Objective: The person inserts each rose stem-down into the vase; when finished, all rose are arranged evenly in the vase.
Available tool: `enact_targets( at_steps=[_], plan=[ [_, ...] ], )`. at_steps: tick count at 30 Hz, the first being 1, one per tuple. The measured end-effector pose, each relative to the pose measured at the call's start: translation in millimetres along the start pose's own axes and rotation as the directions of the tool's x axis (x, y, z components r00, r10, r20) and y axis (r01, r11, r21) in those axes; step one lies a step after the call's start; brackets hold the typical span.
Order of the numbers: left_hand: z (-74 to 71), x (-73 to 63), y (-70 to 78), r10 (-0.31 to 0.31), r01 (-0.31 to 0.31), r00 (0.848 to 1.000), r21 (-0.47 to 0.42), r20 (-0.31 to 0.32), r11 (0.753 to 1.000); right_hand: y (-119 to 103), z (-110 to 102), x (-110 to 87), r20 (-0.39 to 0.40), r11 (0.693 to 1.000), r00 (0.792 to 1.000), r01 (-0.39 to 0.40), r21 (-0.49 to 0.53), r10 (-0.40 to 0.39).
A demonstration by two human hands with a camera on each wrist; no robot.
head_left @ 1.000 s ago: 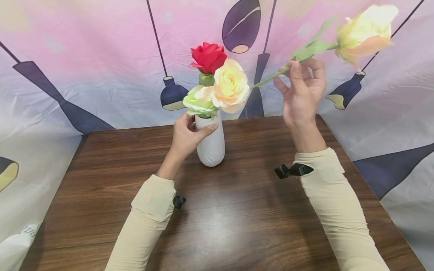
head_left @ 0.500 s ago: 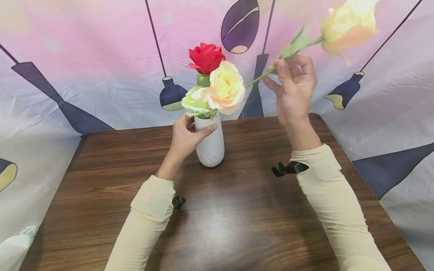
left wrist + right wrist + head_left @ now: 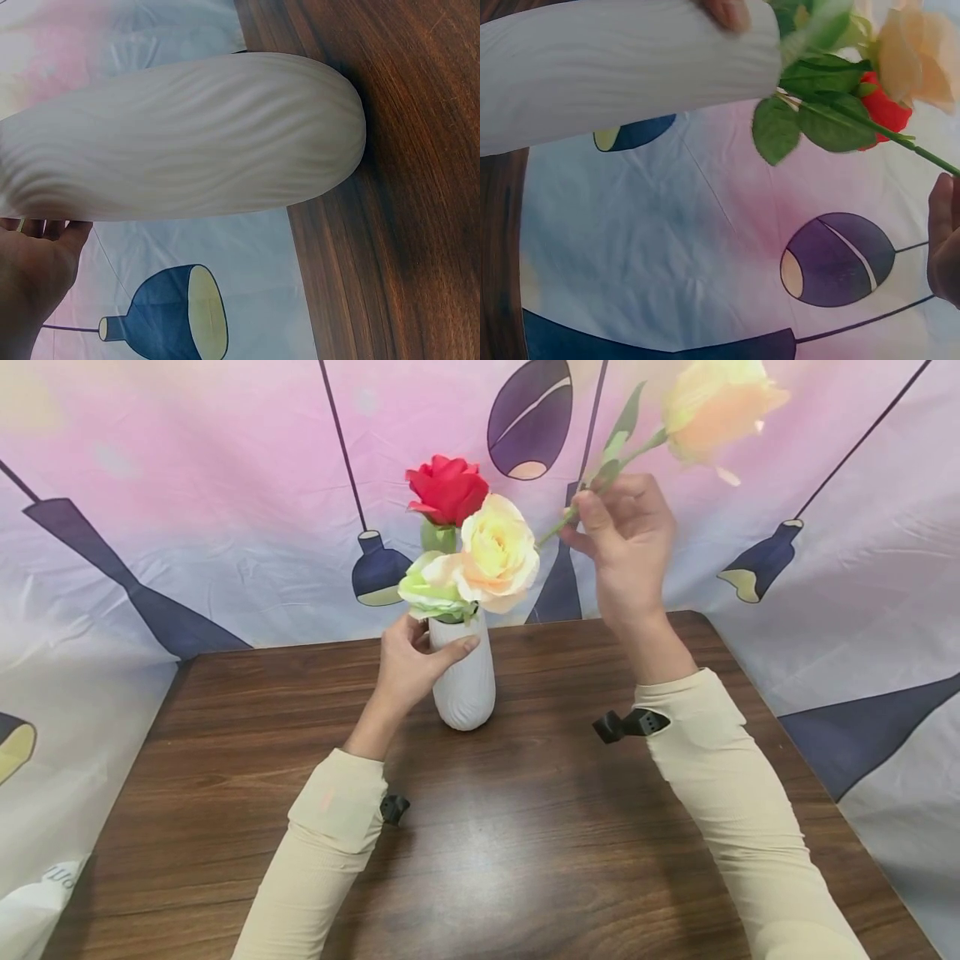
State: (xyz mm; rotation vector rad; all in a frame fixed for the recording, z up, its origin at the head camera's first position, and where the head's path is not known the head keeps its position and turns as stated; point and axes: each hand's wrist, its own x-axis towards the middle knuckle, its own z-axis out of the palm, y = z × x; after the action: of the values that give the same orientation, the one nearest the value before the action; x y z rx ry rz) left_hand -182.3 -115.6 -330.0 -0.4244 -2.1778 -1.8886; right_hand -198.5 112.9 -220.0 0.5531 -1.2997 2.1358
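A white ribbed vase (image 3: 467,689) stands upright on the table. My left hand (image 3: 405,667) grips it just below the rim, thumb across the front. From its mouth rise a red rose (image 3: 447,491), a cream-yellow rose (image 3: 498,553) and a pale green flower (image 3: 431,591). Up and to the right, my right hand (image 3: 633,547) pinches the green stem of a yellow-peach rose (image 3: 716,414), its bloom tilted up to the right. In the right wrist view that stem (image 3: 881,131) slants down past green leaves (image 3: 840,124) toward the vase mouth; whether its end is inside is hidden.
The dark wooden table (image 3: 480,860) spreads around the vase. Behind it hangs a cloth backdrop (image 3: 247,510) printed with lamps, close to the table's back edge. Black wrist cameras (image 3: 630,725) sit at both cuffs.
My right hand has moved left and slightly up with the yellow-peach rose, bringing its stem nearer the vase. The red rose has shifted slightly left. My left hand has stayed on the vase.
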Motion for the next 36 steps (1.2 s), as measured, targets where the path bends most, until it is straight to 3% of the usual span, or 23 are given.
enact_targets(
  at_steps=[12,14,18,24,27,29,32,36],
  plan=[
    [-0.6,0.1,-1.2,0.009,-0.009,1.000,0.004,0.002,1.000,49.4,9.4,-24.7,0.223,0.975,0.973,-0.005,-0.221,0.055],
    [-0.8,0.3,-2.2,0.017,-0.017,1.000,0.005,-0.001,1.000,58.1,9.3,-28.5,0.300,0.949,0.952,0.035,-0.314,0.064],
    [-1.0,1.0,-3.5,0.027,-0.027,1.000,0.003,-0.011,1.000,71.4,9.4,-36.6,0.424,0.866,0.901,0.140,-0.480,0.089],
    [-1.0,1.3,-0.8,0.028,-0.028,1.000,-0.007,-0.010,1.000,71.2,10.4,-38.3,0.419,0.820,0.893,0.114,-0.562,0.163],
    [-1.4,0.8,-0.7,0.027,-0.027,1.000,0.003,-0.013,1.000,68.1,8.2,-37.3,0.427,0.819,0.877,0.072,-0.569,0.220],
    [-1.2,0.5,-1.3,0.029,-0.029,1.000,0.009,-0.006,1.000,66.0,6.6,-37.4,0.417,0.804,0.878,0.066,-0.591,0.234],
    [-0.5,0.3,-1.8,0.035,-0.035,0.999,0.011,0.005,0.999,62.9,6.6,-36.6,0.373,0.818,0.904,0.047,-0.573,0.209],
    [0.1,0.0,-0.5,0.045,-0.045,0.999,0.009,0.005,0.999,56.5,11.9,-32.8,0.272,0.912,0.941,-0.078,-0.403,0.201]
  ],
)
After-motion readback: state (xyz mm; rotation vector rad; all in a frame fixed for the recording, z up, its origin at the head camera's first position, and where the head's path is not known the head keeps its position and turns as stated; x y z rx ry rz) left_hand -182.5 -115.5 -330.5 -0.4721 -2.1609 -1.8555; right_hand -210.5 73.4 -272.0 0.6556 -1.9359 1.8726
